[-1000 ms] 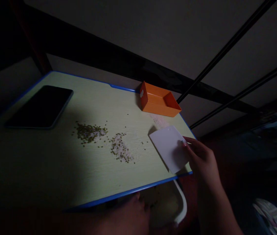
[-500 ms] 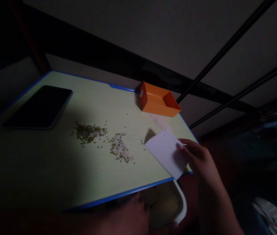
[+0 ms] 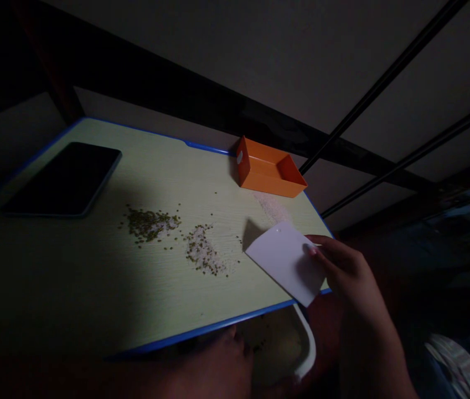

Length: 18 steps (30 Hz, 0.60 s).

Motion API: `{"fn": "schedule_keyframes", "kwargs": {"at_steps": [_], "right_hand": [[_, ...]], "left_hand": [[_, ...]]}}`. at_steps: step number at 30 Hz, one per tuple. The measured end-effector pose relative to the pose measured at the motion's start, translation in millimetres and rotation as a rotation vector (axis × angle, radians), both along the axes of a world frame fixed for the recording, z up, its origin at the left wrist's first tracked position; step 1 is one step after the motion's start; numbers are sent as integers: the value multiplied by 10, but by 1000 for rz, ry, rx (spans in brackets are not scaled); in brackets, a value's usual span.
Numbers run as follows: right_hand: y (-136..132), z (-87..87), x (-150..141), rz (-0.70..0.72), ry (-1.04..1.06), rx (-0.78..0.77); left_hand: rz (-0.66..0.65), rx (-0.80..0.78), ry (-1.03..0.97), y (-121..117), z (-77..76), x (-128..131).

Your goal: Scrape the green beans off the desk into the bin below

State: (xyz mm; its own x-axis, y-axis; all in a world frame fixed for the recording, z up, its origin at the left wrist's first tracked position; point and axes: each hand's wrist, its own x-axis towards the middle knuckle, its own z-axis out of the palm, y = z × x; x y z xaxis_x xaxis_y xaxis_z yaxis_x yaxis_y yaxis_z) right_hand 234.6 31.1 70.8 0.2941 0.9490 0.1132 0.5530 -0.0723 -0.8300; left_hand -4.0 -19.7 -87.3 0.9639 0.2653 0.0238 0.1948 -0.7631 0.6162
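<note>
My right hand pinches a white scraper, a thin flat plate with a small hole near one edge. The scraper is tilted over the table's right front corner. Low in the view, my left hand is dim, its fingers curled at a white-rimmed container just below the table edge; some dark bits lie inside it. Left of the scraper lies a pile of white grains mixed with green beans. Farther left is a greener pile of beans. White grains are spread behind the scraper.
An orange open box stands at the table's back right. A dark tablet lies at the left. The pale table has a blue edge, and dark-framed panels rise behind it. Striped cloth shows at lower right.
My right hand and the scraper have shifted slightly right and toward me, away from the mixed pile. My left hand and the container look almost unchanged.
</note>
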Motion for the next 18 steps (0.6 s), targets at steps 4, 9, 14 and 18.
{"fn": "schedule_keyframes", "kwargs": {"at_steps": [4,9,14,18], "right_hand": [[131,0,-3,-11,-40,30],[289,-33,-38,27,-30,41],[371,-28,-109,77,-28,57],[355,-9,-142,118,-17,47]], "left_hand": [[-22,-3,21,11,19,-15],[-27,-25,36,-13,-7,41],[-29,-47,33,-35,-24,61],[-13,-56,19,-41,-11,54]]}}
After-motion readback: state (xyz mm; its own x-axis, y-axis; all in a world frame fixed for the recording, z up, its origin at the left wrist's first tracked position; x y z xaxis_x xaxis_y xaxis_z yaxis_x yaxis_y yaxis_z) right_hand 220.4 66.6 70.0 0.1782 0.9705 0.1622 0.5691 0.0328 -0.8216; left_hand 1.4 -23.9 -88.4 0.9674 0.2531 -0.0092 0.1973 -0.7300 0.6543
